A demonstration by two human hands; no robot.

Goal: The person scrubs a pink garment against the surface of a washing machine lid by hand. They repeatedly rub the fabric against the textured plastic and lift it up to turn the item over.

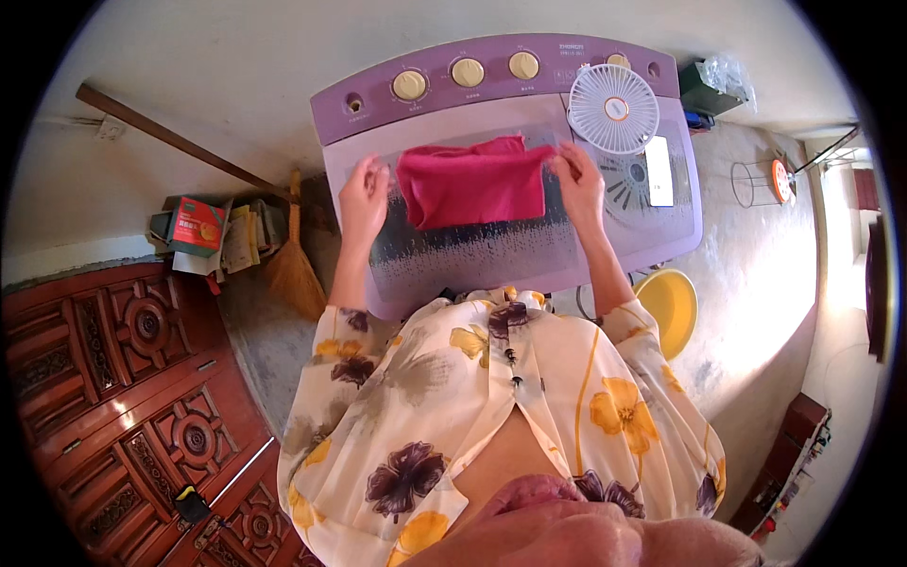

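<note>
A folded magenta cloth (476, 186) lies on the lid of a purple twin-tub washing machine (468, 259). Beside the cloth's left edge is my left hand (367, 186), its fingers curled and nothing visible in them. At the upper right corner of the cloth, my right hand (577, 176) has thumb and fingers close to the fabric; whether they pinch it is not clear. The cloth's top edge is uneven, with a small peak near the middle right.
A white round fan (613, 108) and a white phone-like device (659, 171) rest on the machine's right side. Cream knobs (468, 72) line its panel. A yellow basin (666, 312) stands at the lower right, a straw broom (296, 273) at the left near stacked boxes (198, 225).
</note>
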